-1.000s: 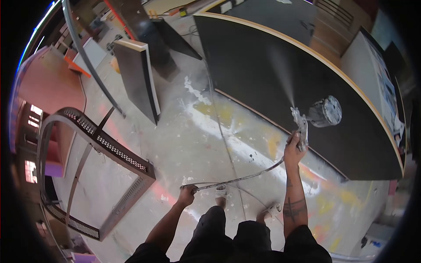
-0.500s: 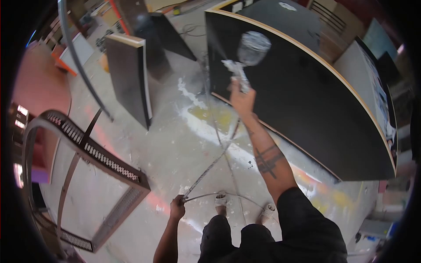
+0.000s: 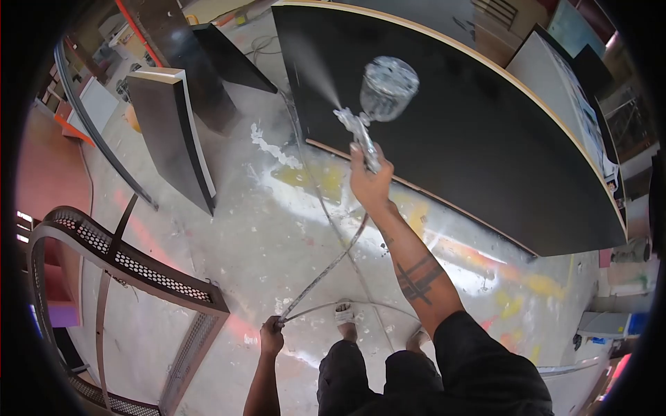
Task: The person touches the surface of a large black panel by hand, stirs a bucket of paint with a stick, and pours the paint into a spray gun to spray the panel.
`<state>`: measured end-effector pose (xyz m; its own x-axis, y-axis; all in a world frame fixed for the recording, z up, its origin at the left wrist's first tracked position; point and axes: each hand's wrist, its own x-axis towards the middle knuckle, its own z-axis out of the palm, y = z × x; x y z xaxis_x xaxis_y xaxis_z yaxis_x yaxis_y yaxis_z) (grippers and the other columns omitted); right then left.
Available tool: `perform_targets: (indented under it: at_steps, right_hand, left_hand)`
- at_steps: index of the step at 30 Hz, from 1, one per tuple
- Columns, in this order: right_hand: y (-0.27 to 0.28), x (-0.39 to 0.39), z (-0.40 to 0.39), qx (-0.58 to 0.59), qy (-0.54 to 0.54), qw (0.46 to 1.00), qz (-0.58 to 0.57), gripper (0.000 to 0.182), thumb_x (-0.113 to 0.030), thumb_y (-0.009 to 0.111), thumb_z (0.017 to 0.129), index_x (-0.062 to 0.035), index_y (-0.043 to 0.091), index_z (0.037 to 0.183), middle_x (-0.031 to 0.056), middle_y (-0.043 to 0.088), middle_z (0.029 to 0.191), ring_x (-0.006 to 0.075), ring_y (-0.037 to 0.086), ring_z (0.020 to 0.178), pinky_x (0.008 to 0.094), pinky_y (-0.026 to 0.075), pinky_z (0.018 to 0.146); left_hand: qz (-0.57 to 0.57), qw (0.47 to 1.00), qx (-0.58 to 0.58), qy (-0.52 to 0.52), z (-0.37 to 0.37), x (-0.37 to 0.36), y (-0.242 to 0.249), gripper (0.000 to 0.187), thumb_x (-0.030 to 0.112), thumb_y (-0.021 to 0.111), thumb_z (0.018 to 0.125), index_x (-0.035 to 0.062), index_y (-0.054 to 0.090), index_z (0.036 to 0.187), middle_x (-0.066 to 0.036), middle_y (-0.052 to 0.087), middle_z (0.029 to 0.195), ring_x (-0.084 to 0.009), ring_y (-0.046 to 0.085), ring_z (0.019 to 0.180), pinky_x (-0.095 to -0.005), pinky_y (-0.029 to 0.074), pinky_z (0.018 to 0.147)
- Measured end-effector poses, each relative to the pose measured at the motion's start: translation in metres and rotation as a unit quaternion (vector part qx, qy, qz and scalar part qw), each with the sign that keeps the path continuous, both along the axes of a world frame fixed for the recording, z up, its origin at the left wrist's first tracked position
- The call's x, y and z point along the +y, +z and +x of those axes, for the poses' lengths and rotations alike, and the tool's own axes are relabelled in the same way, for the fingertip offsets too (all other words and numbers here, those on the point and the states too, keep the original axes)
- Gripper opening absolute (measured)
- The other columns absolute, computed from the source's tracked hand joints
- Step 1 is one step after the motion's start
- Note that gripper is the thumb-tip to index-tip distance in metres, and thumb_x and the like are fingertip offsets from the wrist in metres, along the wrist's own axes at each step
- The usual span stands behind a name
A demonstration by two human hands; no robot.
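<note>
My right hand [image 3: 371, 179] is wrapped round the handle of a silver spray gun [image 3: 357, 130]. A paint-smeared clear cup [image 3: 390, 89] sits on top of the gun. Pale mist [image 3: 316, 73] leaves the nozzle toward the far left end of a large black panel [image 3: 444, 139] with a light wood edge. Low on the left, my left hand [image 3: 272, 334] is closed round a paint-spotted air hose [image 3: 316, 284]. From there the hose runs up toward my right wrist, and another stretch curves past my feet.
A brown perforated metal frame [image 3: 163, 267] stands at left, near my left hand. Behind it are a curved dark bar [image 3: 97, 132] and an upright dark panel [image 3: 173, 139]. Paint stains the concrete floor [image 3: 236, 243]. Another hose line [image 3: 322, 201] lies across it.
My right hand and the spray gun have shifted slightly left and down in view. The mist from the nozzle shows more clearly. The whole scene has turned a little; my left hand still grips the hose.
</note>
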<state>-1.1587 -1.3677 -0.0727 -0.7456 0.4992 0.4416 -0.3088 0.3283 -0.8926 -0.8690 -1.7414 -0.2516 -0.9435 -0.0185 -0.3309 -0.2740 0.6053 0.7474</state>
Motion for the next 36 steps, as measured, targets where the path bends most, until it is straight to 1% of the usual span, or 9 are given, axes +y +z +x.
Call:
perform_targets:
  at_steps: [2, 6, 12, 15, 19, 21, 26, 32, 36]
  right_hand:
    - [-0.018, 0.027, 0.03, -0.013, -0.023, 1.0, -0.011, 0.017, -0.015, 0.065, 0.095, -0.0011, 0.065, 0.104, 0.0056, 0.061, 0.064, 0.0081, 0.055, 0.061, 0.0271, 0.045, 0.058]
    - [-0.021, 0.083, 0.108, -0.017, -0.059, 0.998, -0.026, 0.015, -0.013, 0.063, 0.095, -0.0008, 0.064, 0.103, 0.0034, 0.06, 0.064, 0.0072, 0.054, 0.061, 0.0253, 0.045, 0.057]
    - [-0.015, 0.17, 0.225, -0.046, -0.14, 0.986, -0.08, 0.015, -0.013, 0.058, 0.098, 0.0014, 0.062, 0.098, 0.0027, 0.06, 0.068, 0.007, 0.056, 0.063, 0.0235, 0.045, 0.058]
    - [-0.022, 0.219, 0.283, -0.031, -0.193, 0.978, -0.074, 0.019, -0.016, 0.057, 0.1, 0.0025, 0.061, 0.098, 0.0024, 0.06, 0.068, 0.0075, 0.055, 0.062, 0.0239, 0.045, 0.058]
    - [-0.023, 0.279, 0.353, -0.007, -0.253, 0.961, -0.113, 0.022, -0.018, 0.058, 0.1, 0.0035, 0.061, 0.098, 0.002, 0.059, 0.069, 0.0081, 0.055, 0.064, 0.0251, 0.045, 0.06]
    - [-0.02, 0.308, 0.386, 0.019, -0.282, 0.949, -0.138, 0.021, -0.017, 0.058, 0.1, 0.0031, 0.062, 0.096, 0.0024, 0.06, 0.07, 0.0081, 0.055, 0.066, 0.0251, 0.045, 0.062]
    - [-0.022, 0.391, 0.473, 0.023, -0.374, 0.918, -0.134, 0.023, -0.018, 0.058, 0.101, 0.0032, 0.063, 0.093, 0.0023, 0.059, 0.069, 0.0086, 0.055, 0.065, 0.0254, 0.044, 0.061]
    - [-0.022, 0.497, 0.566, 0.044, -0.471, 0.869, -0.143, 0.027, -0.02, 0.057, 0.102, 0.0035, 0.063, 0.091, 0.0017, 0.058, 0.068, 0.0086, 0.054, 0.064, 0.0261, 0.043, 0.061]
    - [-0.024, 0.574, 0.625, 0.072, -0.532, 0.832, -0.139, 0.026, -0.02, 0.058, 0.101, 0.0025, 0.065, 0.091, 0.0006, 0.058, 0.068, 0.0084, 0.054, 0.065, 0.0262, 0.044, 0.062]
  left_hand:
    - [-0.018, 1.0, -0.01, -0.016, 0.003, 0.008, 0.002, 0.014, -0.002, 0.054, 0.091, 0.002, 0.066, 0.098, -0.016, 0.067, 0.079, -0.0284, 0.064, 0.071, -0.0373, 0.05, 0.071]
    - [-0.035, 0.998, -0.018, -0.056, 0.008, 0.028, -0.003, 0.015, -0.002, 0.056, 0.087, 0.0028, 0.067, 0.096, -0.017, 0.068, 0.084, -0.0346, 0.065, 0.077, -0.0426, 0.05, 0.077]
    - [-0.06, 0.982, 0.029, -0.179, 0.017, 0.081, -0.008, 0.015, -0.002, 0.059, 0.085, 0.0035, 0.067, 0.096, -0.016, 0.069, 0.087, -0.0364, 0.065, 0.085, -0.047, 0.049, 0.08]
    - [-0.066, 0.969, 0.038, -0.236, 0.022, 0.124, 0.009, 0.019, -0.005, 0.055, 0.085, -0.0002, 0.068, 0.098, -0.019, 0.071, 0.092, -0.0346, 0.068, 0.085, -0.0414, 0.052, 0.077]
    - [-0.059, 0.957, 0.037, -0.282, 0.032, 0.185, 0.025, 0.018, -0.004, 0.057, 0.085, -0.0004, 0.068, 0.098, -0.019, 0.071, 0.091, -0.0348, 0.068, 0.085, -0.0416, 0.052, 0.077]
    - [-0.071, 0.95, 0.024, -0.303, 0.038, 0.214, 0.028, 0.016, -0.001, 0.059, 0.087, 0.0029, 0.067, 0.1, -0.019, 0.067, 0.091, -0.0388, 0.063, 0.088, -0.0446, 0.05, 0.078]
    - [-0.079, 0.928, 0.026, -0.362, 0.063, 0.291, 0.027, 0.017, -0.001, 0.059, 0.087, 0.0029, 0.068, 0.102, -0.021, 0.067, 0.094, -0.0405, 0.064, 0.091, -0.0459, 0.05, 0.08]
    - [-0.041, 0.892, 0.029, -0.448, 0.106, 0.398, 0.04, 0.023, -0.003, 0.058, 0.086, -0.0016, 0.066, 0.108, -0.024, 0.068, 0.1, -0.0416, 0.065, 0.093, -0.0459, 0.051, 0.083]
    - [-0.034, 0.886, -0.04, -0.461, 0.141, 0.469, 0.049, 0.024, -0.002, 0.057, 0.086, -0.0019, 0.066, 0.108, -0.023, 0.067, 0.1, -0.0397, 0.066, 0.095, -0.0452, 0.052, 0.084]
